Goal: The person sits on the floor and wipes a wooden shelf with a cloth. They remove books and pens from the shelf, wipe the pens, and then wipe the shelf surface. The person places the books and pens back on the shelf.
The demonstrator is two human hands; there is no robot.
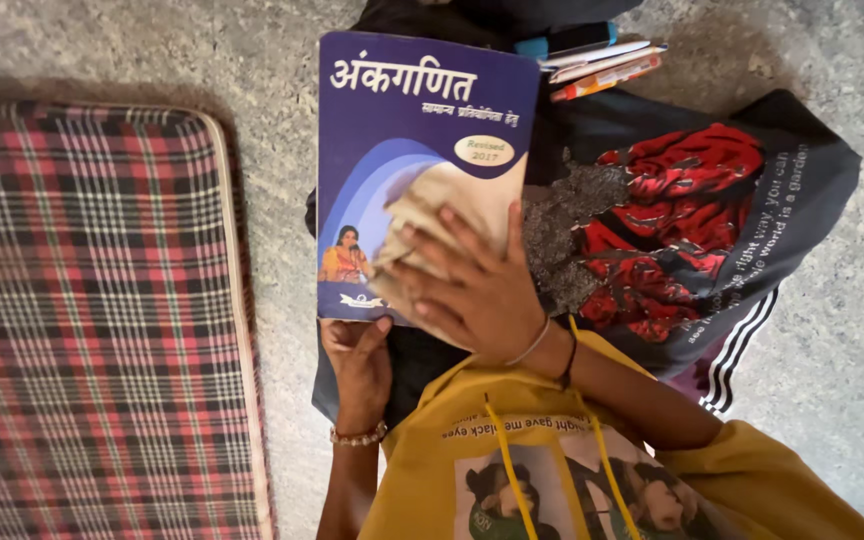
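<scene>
A blue softcover book [407, 120] stands tilted in front of me, its worn cover curling up at the lower right. My left hand [357, 365] grips the book's bottom edge, thumb on the cover. My right hand [467, 285] lies flat on the cover, with its fingers spread over the curled, torn part. A bead bracelet sits on the left wrist and thin bands on the right wrist. Below the hands shows my yellow hooded top [552, 470] with a printed picture.
A red and black checked mattress [92, 320] lies on the left on the grey stone floor [852, 330]. A dark bag [712, 230] with a red flower print lies to the right. Pens and thin booklets [607, 65] rest beyond the book.
</scene>
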